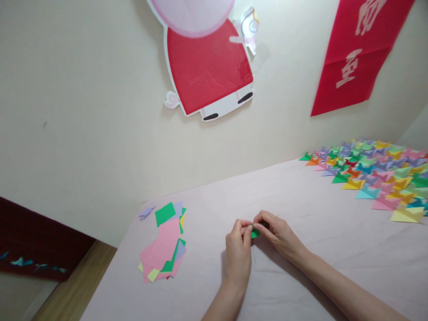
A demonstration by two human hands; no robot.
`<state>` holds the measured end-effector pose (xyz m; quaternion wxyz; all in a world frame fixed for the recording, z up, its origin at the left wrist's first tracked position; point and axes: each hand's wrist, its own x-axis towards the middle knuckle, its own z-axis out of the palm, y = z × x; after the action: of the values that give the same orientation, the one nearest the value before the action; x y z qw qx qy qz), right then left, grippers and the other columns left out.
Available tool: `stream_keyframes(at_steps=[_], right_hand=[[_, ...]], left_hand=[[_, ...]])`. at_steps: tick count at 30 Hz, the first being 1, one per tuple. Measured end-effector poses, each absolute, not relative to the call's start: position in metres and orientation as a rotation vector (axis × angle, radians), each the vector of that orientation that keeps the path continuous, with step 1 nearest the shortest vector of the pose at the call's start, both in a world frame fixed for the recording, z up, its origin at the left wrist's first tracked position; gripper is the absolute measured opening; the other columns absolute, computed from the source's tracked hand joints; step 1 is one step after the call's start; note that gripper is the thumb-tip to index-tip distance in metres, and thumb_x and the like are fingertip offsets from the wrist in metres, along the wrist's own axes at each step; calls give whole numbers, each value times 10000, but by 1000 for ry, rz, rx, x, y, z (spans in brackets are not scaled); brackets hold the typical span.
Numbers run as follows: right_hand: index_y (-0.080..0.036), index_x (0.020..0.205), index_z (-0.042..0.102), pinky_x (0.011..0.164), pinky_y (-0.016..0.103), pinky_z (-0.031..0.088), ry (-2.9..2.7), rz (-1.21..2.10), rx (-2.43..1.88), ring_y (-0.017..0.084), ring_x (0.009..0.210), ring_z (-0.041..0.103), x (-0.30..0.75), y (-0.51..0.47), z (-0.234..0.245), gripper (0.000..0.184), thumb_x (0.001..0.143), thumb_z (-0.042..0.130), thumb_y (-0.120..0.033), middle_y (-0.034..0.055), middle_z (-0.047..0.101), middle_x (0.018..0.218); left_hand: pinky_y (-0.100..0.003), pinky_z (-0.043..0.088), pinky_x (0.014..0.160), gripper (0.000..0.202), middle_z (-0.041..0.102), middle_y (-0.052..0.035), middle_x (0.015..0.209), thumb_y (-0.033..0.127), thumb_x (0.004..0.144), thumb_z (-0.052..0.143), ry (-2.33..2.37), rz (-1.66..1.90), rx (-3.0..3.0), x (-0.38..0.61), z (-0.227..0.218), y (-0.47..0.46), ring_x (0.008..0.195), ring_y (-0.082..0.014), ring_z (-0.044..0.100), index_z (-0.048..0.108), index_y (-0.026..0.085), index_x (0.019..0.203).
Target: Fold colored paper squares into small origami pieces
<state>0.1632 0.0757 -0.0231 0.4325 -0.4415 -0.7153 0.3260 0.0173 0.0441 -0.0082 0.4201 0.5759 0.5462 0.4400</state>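
Left hand [238, 249]: forearm comes up from the bottom edge, wrist straight, back of hand to the camera. Fingers curled in, thumb and fingertips pinched on the left end of the green paper [256, 232].
Right hand [280, 234]: forearm enters from the lower right corner and lies low along the worktop [301, 191]. Hand angled left, fingertips closed on the paper's top and right end.
Green paper: small and folded, held between both hands just above the worktop, near its middle front.
Sheets [165, 247]: loose pile of flat squares left of the hands, well apart from them; mostly pink, with green, yellow and lilac showing.
Lilac piece [146, 213]: one folded bit just beyond the pile, at the worktop's far left corner.
Folded pieces [374, 178]: many coloured ones in rows at far right, running out of frame.
Hard to make out: the paper's fold, mostly covered by the fingers; both palms hidden.
Cut off: the cutout [207, 67] and the red banner [357, 53] on the wall, both cropped at the top.
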Motion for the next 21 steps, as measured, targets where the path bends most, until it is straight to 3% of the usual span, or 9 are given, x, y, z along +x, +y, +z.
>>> stream_keyframes(at_steps=[10, 14, 16, 18, 21], right_hand=[[-234, 773, 479, 764, 364, 445, -1991, 563, -1157, 220, 818, 517, 158, 72, -18, 249, 996, 393, -304, 41, 558, 826], [-223, 806, 531, 829, 392, 424, -2088, 461, -1208, 229, 888, 506, 159, 73, -21, 230, 997, 413, -266, 61, 581, 928], [-216, 812, 554, 837, 398, 418, -2120, 431, -1252, 235, 909, 503, 159, 75, -24, 210, 987, 441, -240, 68, 597, 950], [-211, 801, 566, 841, 402, 414, -2147, 406, -1291, 242, 929, 501, 158, 77, -27, 194, 971, 476, -224, 72, 612, 967], [-209, 787, 581, 842, 402, 414, -2170, 383, -1335, 246, 937, 505, 155, 78, -28, 181, 952, 506, -204, 74, 623, 977]], left_hand=[[-278, 482, 730, 217, 709, -35, 880, 328, 987, 425, 1494, 994, 1572, 15, -7, 45, 807, -197, 666, 608, 226, 931], [-362, 464, 894, 214, 662, -91, 1104, 199, 968, 428, 1627, 947, 1794, 11, -7, 36, 1036, -244, 613, 594, 210, 1103], [-435, 417, 993, 360, 582, -130, 1278, 92, 917, 446, 1757, 864, 2062, 10, -15, 24, 1191, -282, 528, 542, 189, 1250], [-482, 380, 1042, 522, 558, -127, 1332, -12, 864, 399, 1792, 750, 2287, 10, -28, 9, 1243, -289, 495, 497, 192, 1335], [-530, 360, 1062, 661, 482, -143, 1442, 6, 816, 475, 1752, 605, 2470, 10, -46, -7, 1305, -339, 442, 387, 173, 1449]])
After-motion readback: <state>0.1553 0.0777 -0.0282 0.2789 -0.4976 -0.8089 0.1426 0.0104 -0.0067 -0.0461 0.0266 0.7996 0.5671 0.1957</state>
